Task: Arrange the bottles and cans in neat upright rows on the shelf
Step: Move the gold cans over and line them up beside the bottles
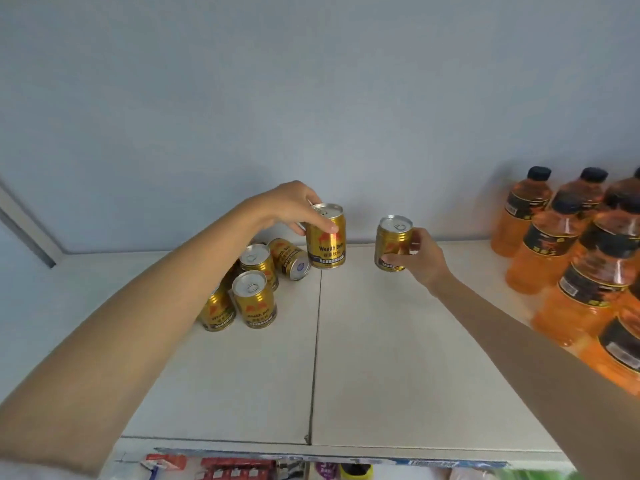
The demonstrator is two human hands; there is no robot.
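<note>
My left hand (290, 206) grips an upright gold can (326, 242) near the back of the white shelf (398, 358), its base at the shelf surface. My right hand (420, 258) holds a second gold can (393, 237) upright, a little to the right. Left of these, two gold cans (254, 299) stand upright, one more can (215, 311) is partly hidden by my left forearm, and another can (289, 259) lies on its side. Several orange bottles (550, 251) with dark caps stand in rows at the right.
A pale blue wall (311, 98) backs the shelf. A seam (317, 341) runs front to back down the shelf's middle. Below the front edge (311, 452), coloured packages show on a lower shelf.
</note>
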